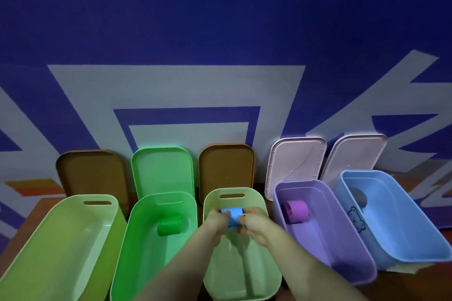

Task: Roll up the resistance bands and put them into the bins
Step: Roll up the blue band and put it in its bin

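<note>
The left hand (216, 221) and right hand (254, 223) pinch a rolled blue band (233, 217) from either side, above the far end of the middle pale-green bin (234, 276). A green roll (169, 225) lies in the green bin (137, 239); a purple roll (296, 211) lies in the purple bin (342, 239).

No words or numbers are legible; the blue bin (396, 222) carries a bear drawing (356, 221).

Both forearms reach forward; the left hand (216, 223) and right hand (254, 225) seemingly pinch a blue roll (234, 215) between them.
</note>
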`<state>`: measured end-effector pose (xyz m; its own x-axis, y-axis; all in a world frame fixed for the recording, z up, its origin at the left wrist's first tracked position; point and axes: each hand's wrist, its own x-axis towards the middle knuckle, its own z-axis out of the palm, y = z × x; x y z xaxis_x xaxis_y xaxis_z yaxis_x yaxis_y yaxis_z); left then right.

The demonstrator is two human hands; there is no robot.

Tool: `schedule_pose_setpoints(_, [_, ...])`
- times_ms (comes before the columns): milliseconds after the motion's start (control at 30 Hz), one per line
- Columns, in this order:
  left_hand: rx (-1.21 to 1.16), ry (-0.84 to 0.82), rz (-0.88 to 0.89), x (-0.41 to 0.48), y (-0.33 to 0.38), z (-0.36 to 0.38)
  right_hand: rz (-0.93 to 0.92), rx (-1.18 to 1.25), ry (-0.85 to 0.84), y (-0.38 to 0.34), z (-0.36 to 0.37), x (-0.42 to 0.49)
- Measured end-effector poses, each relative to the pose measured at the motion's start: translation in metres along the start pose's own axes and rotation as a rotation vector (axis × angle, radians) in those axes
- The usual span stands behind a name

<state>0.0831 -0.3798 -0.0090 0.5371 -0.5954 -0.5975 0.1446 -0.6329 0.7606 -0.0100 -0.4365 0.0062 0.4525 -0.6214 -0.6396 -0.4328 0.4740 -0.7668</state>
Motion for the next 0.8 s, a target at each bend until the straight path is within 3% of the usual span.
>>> schedule_pose_setpoints(400, [-0.081,0.111,-0.149,0.03,-0.015,0.023,0.12,0.075,0.127,0.022,0.019,0.05])
schedule_pose_setpoints(800, [-0.082,0.205,-0.115,0.036,-0.024,0.031,0.073,-0.045,0.198,0.031,0.022,0.055])
